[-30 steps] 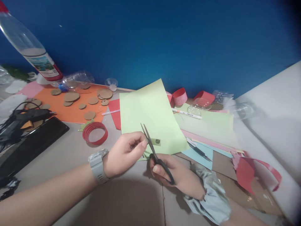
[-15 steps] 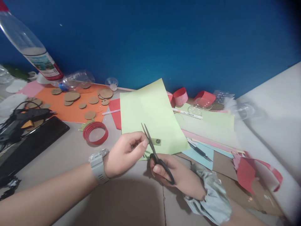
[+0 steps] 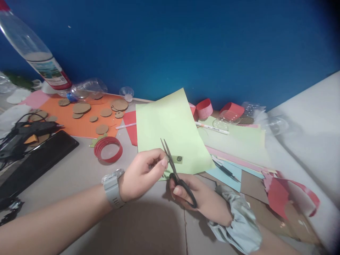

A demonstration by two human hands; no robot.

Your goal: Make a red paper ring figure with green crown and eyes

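My right hand [image 3: 190, 193] grips black-handled scissors [image 3: 174, 168], whose slim blades point up and away, slightly parted. My left hand [image 3: 147, 171], with a grey watch on the wrist, is closed in a pinch beside the blades. From its fingertips a small light green paper strip [image 3: 181, 160] with a dark round mark reaches out behind the blades. The part between the fingers is hidden. Beneath both hands spreads a large light green sheet [image 3: 164, 124], its far edge raised toward the blue wall.
Left are a red ring [image 3: 108, 149], cardboard discs [image 3: 81, 107] on orange paper [image 3: 66, 124], a glue gun [image 3: 34, 128], a black phone-like slab [image 3: 47, 157] and a tall bottle [image 3: 45, 63]. Right lie a white pen [image 3: 212, 128], a craft knife [image 3: 225, 169] and red paper loops [image 3: 204, 108].
Both hands and the scissors stay in almost the same place. The whole view has shifted very slightly, and the left wrist sits a touch further right.
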